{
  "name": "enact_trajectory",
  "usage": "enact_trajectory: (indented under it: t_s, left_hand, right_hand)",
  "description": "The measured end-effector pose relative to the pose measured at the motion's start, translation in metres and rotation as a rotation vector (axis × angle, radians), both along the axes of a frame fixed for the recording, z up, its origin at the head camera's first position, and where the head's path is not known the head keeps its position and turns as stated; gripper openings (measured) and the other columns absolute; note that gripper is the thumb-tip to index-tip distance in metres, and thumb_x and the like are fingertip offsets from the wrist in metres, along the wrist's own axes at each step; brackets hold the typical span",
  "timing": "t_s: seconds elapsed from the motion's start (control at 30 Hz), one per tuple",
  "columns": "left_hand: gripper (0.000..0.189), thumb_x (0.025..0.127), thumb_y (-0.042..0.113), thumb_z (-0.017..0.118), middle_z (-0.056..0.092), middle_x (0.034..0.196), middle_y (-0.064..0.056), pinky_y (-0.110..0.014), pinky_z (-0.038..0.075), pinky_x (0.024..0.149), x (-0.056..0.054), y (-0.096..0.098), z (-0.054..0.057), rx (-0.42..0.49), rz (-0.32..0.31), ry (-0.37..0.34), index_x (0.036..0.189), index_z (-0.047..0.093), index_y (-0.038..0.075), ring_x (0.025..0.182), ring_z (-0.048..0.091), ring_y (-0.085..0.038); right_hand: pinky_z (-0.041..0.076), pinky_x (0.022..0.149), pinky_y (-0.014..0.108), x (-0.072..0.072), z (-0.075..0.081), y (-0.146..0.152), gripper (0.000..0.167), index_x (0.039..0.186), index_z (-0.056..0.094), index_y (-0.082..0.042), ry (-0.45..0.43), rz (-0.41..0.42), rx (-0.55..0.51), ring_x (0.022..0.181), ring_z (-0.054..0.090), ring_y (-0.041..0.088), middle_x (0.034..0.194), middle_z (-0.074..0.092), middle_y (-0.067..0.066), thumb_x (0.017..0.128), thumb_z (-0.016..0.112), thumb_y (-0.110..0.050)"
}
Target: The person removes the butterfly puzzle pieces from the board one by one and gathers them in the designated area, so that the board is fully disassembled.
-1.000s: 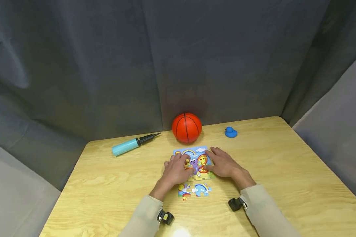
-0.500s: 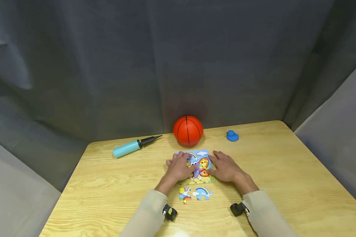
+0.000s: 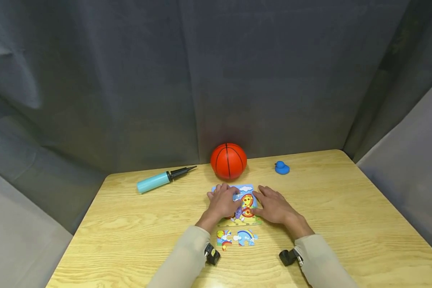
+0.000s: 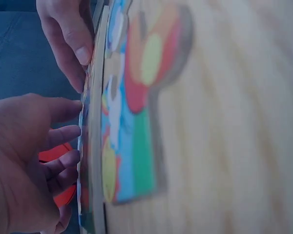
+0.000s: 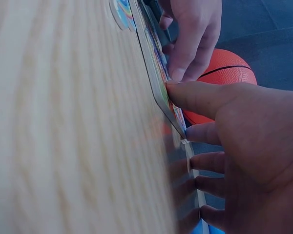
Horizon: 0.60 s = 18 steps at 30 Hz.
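Note:
A butterfly jigsaw puzzle in a flat tray [image 3: 250, 221] lies mid-table in the head view. My left hand [image 3: 225, 203] rests over its left half, fingertips on the picture, covering one wing. At the right edge is my right hand [image 3: 273, 205], its thumb on the picture and its other fingers stretched along the side. The right wrist view shows that thumb [image 5: 195, 97] close to the left hand's fingers. Two loose puzzle pieces, one with a yellow sun [image 3: 221, 234] and one with a rainbow [image 3: 245, 237], lie just in front of the tray.
An orange-red toy basketball [image 3: 228, 161] stands behind the puzzle, near the back edge. To its left lies a turquoise hand pump [image 3: 153, 183] with a black nozzle. A blue rubber duck [image 3: 282, 168] sits at the back right. Dark cloth hangs behind the table [image 3: 129, 240].
My left hand has slid rightward over the puzzle, covering more of the butterfly. My right hand stays at the right edge. The head view has tilted slightly, so the scene sits lower.

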<state>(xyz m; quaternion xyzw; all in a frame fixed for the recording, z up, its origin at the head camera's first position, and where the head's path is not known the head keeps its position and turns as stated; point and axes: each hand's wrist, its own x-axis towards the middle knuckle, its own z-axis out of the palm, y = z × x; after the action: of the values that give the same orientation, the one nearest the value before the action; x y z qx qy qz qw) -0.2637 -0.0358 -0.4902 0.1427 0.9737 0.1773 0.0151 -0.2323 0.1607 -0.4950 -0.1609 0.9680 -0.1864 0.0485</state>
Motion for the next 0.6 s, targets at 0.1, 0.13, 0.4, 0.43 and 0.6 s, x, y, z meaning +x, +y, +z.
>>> enact_trajectory:
  t_s: [0.1,0.13,0.4,0.43,0.6]
  left_hand:
    - [0.029,0.089,0.04,0.065,0.052,0.102,0.002,-0.047,0.027,0.083,-0.0019,0.0036,-0.0024,-0.014,0.005,0.002,0.114,0.068,0.025,0.098,0.04,-0.019]
    - [0.028,0.089,0.04,0.065,0.052,0.101,0.002,-0.048,0.027,0.083,-0.0024,0.0045,-0.0028,-0.015,0.008,-0.001,0.113,0.068,0.024,0.098,0.04,-0.019]
    - [0.025,0.088,0.037,0.068,0.051,0.109,0.0,-0.048,0.028,0.087,-0.0046,0.0088,-0.0041,0.059,0.037,-0.024,0.107,0.066,0.021,0.103,0.042,-0.021]
    - [0.024,0.088,0.036,0.068,0.05,0.112,0.0,-0.048,0.028,0.086,-0.0046,0.009,-0.0043,0.07,0.041,-0.026,0.106,0.066,0.021,0.104,0.042,-0.021]
    - [0.02,0.086,0.033,0.071,0.052,0.118,0.003,-0.047,0.029,0.085,-0.0045,0.0093,-0.0037,0.101,0.046,-0.008,0.1,0.063,0.021,0.11,0.045,-0.019]
  right_hand:
    - [0.019,0.114,0.06,0.0009,-0.0002,0.0004,0.07,0.146,0.041,-0.007,-0.005,-0.002,-0.002,0.144,0.024,0.044,0.156,0.028,0.023,0.092,0.058,-0.047]
    - [0.02,0.114,0.06,0.0011,-0.0001,0.0003,0.07,0.146,0.041,-0.007,-0.006,-0.002,0.0,0.144,0.024,0.044,0.156,0.028,0.023,0.092,0.058,-0.048]
    - [0.02,0.113,0.06,0.0012,0.0023,-0.0007,0.071,0.146,0.041,-0.008,-0.01,-0.009,0.018,0.144,0.024,0.043,0.155,0.029,0.023,0.092,0.057,-0.05]
    - [0.021,0.113,0.061,0.001,0.0024,-0.0009,0.071,0.146,0.041,-0.007,-0.009,-0.009,0.022,0.144,0.025,0.043,0.155,0.029,0.023,0.091,0.058,-0.05]
    - [0.021,0.113,0.06,0.0004,0.0028,-0.0008,0.072,0.147,0.041,-0.008,-0.015,-0.018,0.034,0.144,0.024,0.043,0.156,0.028,0.022,0.091,0.058,-0.051]
